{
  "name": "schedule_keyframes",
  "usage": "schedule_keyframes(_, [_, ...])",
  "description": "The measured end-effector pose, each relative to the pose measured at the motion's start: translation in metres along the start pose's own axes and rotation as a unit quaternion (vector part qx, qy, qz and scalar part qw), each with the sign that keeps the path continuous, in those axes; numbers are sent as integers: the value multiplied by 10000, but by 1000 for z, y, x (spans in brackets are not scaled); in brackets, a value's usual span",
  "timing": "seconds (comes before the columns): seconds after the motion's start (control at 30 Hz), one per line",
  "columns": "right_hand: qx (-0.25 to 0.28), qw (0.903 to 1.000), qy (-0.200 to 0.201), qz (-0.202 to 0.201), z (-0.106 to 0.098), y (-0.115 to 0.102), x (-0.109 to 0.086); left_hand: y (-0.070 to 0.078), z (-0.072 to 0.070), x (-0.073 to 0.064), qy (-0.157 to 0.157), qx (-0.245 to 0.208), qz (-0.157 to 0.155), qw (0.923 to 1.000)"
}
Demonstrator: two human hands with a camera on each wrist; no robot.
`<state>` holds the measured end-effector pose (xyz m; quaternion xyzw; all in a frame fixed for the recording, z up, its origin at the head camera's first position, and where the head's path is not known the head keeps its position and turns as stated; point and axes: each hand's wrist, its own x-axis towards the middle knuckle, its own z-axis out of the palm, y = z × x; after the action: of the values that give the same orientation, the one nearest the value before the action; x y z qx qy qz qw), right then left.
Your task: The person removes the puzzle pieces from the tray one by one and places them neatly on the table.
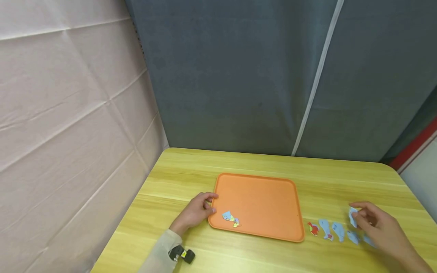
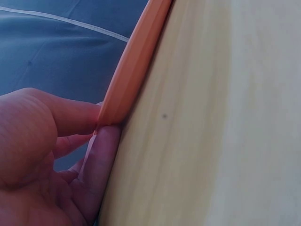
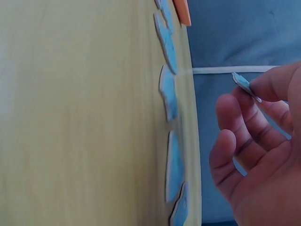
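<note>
My left hand [image 1: 195,213] holds the left rim of an orange tray [image 1: 257,204], its thumb and a fingertip against the edge. In the left wrist view the thumb and fingers meet at the tray's rim [image 2: 127,70]. Inside the tray, near its front left corner, lies a small cluster of light-blue and yellow puzzle pieces [image 1: 228,215]. To the right of the tray, my right hand [image 1: 384,229] pinches a light-blue puzzle piece [image 3: 244,85] between thumb and finger, raised over the table. Its other fingers are loosely bent.
A row of flat puzzle pieces lies on the wooden table [image 1: 181,170] right of the tray: a red piece [image 1: 313,229] nearest it, then several light-blue pieces [image 1: 338,231]. The last one is partly under the right hand. A grey curtain [image 1: 232,76] hangs behind the table.
</note>
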<state>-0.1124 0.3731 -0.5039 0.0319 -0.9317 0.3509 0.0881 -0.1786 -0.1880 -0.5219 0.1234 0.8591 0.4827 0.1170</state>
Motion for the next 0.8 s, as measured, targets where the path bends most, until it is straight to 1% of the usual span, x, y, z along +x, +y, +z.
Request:
schedule_keyframes(0.2, [-264,9992,-100,272,-5,7,-1,-1,0,0,5,-6,10,10000])
schedule_keyframes(0.4, [-340,9988,-148,322,-12,17,-2,0,0,0,26,44,-1,10000])
schedule_keyframes(0.6, [-447,9982,-94,384,-19,31,-4,0,0,-1,6,80,9,10000])
schedule_keyframes(0.8, [-558,9965,-164,605,-25,42,-7,1,0,-1,35,81,10,10000])
